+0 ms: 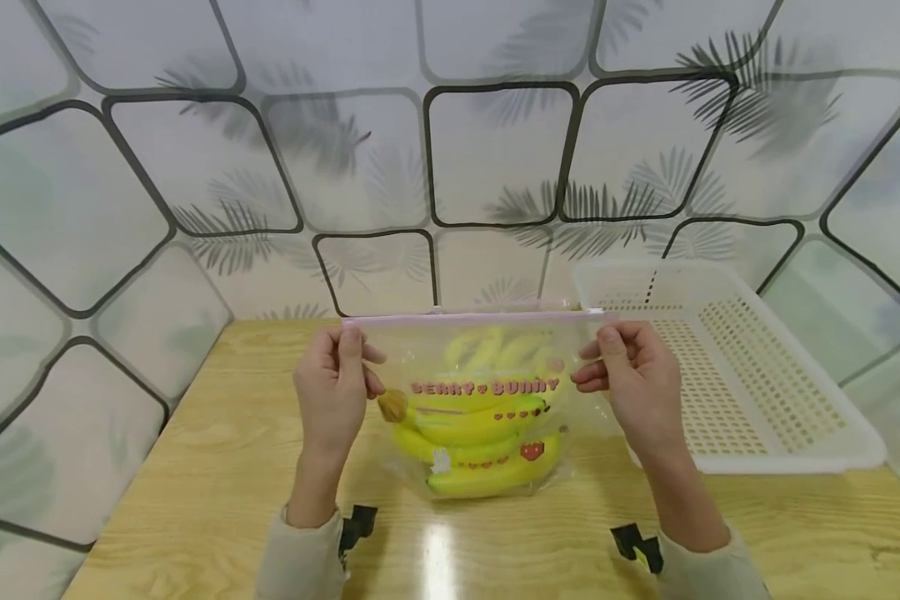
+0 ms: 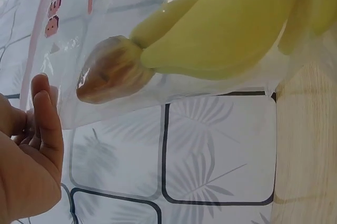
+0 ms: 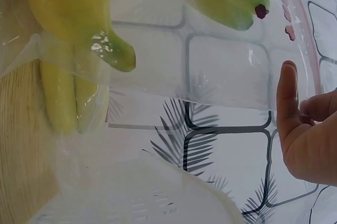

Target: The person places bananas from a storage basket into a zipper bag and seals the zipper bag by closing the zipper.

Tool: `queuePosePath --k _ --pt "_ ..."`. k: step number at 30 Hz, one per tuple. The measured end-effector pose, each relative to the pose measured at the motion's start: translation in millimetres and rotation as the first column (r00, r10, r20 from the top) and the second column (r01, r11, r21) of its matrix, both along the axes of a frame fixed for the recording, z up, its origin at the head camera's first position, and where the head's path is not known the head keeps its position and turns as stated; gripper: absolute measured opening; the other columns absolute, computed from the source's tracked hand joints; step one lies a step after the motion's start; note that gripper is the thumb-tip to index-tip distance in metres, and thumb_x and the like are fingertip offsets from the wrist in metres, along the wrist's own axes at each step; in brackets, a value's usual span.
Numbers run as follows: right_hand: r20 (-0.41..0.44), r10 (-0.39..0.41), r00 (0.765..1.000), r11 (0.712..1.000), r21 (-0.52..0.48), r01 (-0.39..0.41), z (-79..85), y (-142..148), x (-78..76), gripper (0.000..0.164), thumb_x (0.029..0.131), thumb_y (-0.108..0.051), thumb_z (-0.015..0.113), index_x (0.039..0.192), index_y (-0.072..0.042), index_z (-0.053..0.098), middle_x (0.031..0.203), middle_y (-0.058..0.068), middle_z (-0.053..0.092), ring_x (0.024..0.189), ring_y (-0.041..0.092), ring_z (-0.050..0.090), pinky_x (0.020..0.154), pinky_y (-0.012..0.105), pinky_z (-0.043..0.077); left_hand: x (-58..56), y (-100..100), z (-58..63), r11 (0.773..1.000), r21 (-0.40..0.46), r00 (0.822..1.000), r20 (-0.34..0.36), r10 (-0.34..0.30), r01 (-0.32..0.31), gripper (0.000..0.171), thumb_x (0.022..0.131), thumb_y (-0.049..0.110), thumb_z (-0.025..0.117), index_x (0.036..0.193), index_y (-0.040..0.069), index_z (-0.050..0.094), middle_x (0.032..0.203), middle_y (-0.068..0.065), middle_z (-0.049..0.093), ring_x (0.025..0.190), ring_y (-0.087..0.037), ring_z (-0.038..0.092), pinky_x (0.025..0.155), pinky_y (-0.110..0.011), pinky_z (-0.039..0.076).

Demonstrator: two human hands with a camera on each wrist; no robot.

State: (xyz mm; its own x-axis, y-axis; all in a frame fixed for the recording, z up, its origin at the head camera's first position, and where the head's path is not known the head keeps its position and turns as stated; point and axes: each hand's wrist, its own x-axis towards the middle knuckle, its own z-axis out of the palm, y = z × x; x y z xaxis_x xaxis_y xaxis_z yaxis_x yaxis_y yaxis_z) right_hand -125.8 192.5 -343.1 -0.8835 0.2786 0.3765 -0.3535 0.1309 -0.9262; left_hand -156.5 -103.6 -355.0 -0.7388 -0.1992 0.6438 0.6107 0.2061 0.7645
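A clear zip bag (image 1: 420, 350) printed with "BERRY BUNNY" in red letters stands upright over the table, its pinkish zip strip along the top. Inside lies a bunch of yellow bananas (image 1: 465, 429), the brown stem end (image 2: 110, 71) toward the left. My left hand (image 1: 330, 392) pinches the bag's upper left corner between thumb and fingers. At the upper right corner my right hand (image 1: 641, 387) pinches the bag the same way. Behind it, more bananas (image 3: 60, 97) in clear plastic show on the table, partly hidden by the front bag.
A white perforated plastic basket (image 1: 787, 462) stands at the right, just beyond my right hand. The wooden table (image 1: 217, 467) meets a patterned wall covering (image 1: 367, 158) at the back and sides. Black pieces (image 1: 358, 527) sit at both wrists.
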Motion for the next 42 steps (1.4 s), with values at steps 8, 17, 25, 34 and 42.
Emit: queuePosePath --k 8,17,25,34,42 --pt "-0.181 -0.065 0.981 0.993 0.082 0.081 -10.7 -8.8 -8.2 0.027 0.107 -0.016 0.040 0.102 0.009 0.051 0.082 0.004 0.061 0.066 0.010 0.066 0.063 0.022 0.057 -3.4 11.4 -3.1 0.990 -0.053 0.991 0.009 0.134 -0.133 0.031 0.108 0.016 0.040 0.091 -0.006 0.053 0.073 -0.014 0.066 0.054 -0.012 0.059 0.051 -0.019 0.050" --pt "-0.209 -0.097 0.973 0.987 0.103 0.120 -16.7 -13.5 -12.8 0.028 0.107 -0.017 0.039 0.103 0.009 0.049 0.087 0.003 0.061 0.075 0.011 0.066 0.070 0.020 0.057 -5.0 13.7 -7.8 0.971 -0.084 0.974 0.005 0.225 -0.224 0.032 0.108 0.017 0.037 0.090 -0.004 0.053 0.074 -0.013 0.066 0.057 -0.013 0.059 0.055 -0.018 0.049" --pt "-0.224 -0.228 0.948 0.958 0.120 0.259 -15.2 -14.7 -8.6 0.030 0.107 -0.018 0.042 0.099 0.007 0.055 0.088 -0.010 0.058 0.065 0.008 0.044 0.061 0.021 0.036 -3.6 16.3 -10.7 0.946 -0.084 0.949 -0.051 0.310 -0.313 0.030 0.106 0.012 0.042 0.083 -0.002 0.056 0.073 -0.012 0.066 0.049 -0.007 0.036 0.045 -0.019 0.028" --pt "-0.500 -0.323 0.804 0.941 -0.079 0.329 -26.9 -28.7 -31.0 0.022 0.106 -0.011 0.041 0.096 0.006 0.050 0.060 0.001 0.044 0.049 0.006 0.042 0.046 0.017 0.031 -9.9 24.7 -14.9 0.952 -0.078 0.939 -0.205 0.275 -0.296 0.030 0.108 0.015 0.036 0.093 -0.008 0.048 0.056 -0.008 0.049 0.044 -0.010 0.041 0.042 -0.017 0.031" --pt "-0.649 -0.376 0.661 0.856 0.030 0.516 -39.2 -24.9 -45.3 0.053 0.105 -0.036 0.042 0.095 0.016 0.047 0.061 0.012 0.037 0.056 0.000 0.030 0.050 0.018 0.023 -22.1 22.4 -29.9 0.903 -0.083 0.860 -0.351 0.370 -0.422 0.043 0.109 0.031 0.030 0.094 -0.007 0.045 0.055 -0.002 0.033 0.043 -0.006 0.028 0.037 -0.020 0.023"
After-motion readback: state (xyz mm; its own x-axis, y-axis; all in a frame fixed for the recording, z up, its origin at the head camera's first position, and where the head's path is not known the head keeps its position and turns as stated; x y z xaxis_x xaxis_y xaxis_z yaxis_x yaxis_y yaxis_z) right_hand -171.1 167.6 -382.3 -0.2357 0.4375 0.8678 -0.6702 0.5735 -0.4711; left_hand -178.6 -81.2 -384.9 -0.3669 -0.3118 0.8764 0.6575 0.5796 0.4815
